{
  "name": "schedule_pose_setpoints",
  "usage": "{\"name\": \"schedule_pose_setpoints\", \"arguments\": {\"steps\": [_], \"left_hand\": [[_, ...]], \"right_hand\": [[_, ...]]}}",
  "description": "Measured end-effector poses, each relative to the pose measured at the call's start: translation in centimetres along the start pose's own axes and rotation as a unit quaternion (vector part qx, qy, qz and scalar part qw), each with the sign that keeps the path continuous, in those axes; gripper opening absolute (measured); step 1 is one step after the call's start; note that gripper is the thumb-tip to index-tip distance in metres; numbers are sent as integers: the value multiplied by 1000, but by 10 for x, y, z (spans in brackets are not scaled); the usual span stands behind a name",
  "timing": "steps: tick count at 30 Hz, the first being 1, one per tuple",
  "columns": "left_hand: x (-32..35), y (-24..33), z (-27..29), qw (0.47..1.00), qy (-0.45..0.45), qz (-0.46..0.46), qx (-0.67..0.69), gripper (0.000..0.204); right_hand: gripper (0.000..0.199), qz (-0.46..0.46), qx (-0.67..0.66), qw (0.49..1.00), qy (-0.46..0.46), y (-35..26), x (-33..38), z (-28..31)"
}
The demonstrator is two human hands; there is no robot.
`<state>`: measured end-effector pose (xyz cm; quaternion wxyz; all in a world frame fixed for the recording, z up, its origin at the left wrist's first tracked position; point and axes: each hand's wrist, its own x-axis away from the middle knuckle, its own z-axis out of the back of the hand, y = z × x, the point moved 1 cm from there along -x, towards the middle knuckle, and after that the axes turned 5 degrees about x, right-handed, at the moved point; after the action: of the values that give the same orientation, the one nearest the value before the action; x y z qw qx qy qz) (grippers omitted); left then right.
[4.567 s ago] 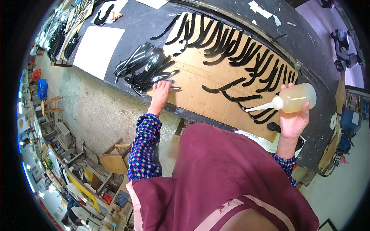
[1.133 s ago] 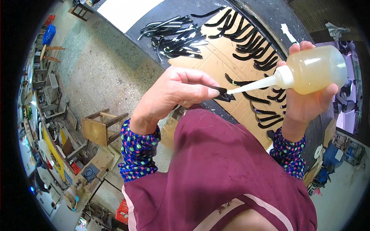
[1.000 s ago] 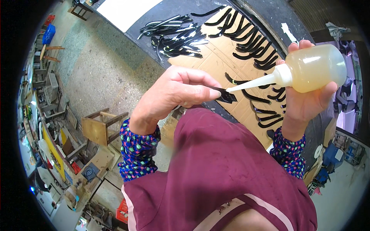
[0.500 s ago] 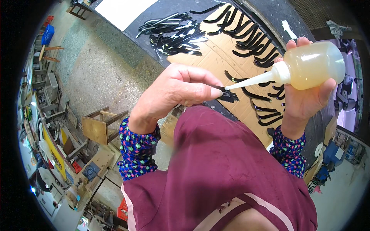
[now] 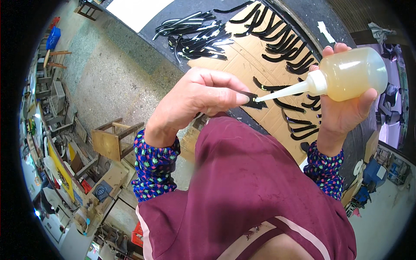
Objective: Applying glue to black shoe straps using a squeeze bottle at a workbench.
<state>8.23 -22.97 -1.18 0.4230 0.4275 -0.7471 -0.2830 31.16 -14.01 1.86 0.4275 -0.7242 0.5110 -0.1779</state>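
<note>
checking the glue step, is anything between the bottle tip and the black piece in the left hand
Nothing visible. The bottle in the right hand points its white tip straight at the small black piece pinched in the left hand; tip and piece look about touching.

Workshop, cluttered workbench [image 5: 65, 173], wooden stool [image 5: 113, 139]

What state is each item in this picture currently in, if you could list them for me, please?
left hand: closed, pinching a small black piece.
small black piece: held up, off the bench, at the nozzle tip.
right hand: wrapped around the squeeze bottle.
squeeze bottle: tilted sideways, holding yellowish liquid, nozzle pointing at the piece.
curved black pieces: lying in rows on the cardboard sheet.
wooden stool: upright on the floor.
</note>
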Motion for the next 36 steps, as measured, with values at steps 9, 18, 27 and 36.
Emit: {"name": "schedule_pose_setpoints", "arguments": {"steps": [9,18,27,36], "left_hand": [[-1,-1,2,1000,6,-5,4,15],[-2,-3,4,1000,15,4,23,17],[-3,-5,6,999,14,12,42,16],[-4,-8,7,999,8,11,43,16]], "right_hand": [[70,14,35,999,25,1,1,1],[70,10,27,999,21,3,3,5],[71,-20,20,999,27,4,10,5],[71,5,9,999,42,0,10,10]]}}
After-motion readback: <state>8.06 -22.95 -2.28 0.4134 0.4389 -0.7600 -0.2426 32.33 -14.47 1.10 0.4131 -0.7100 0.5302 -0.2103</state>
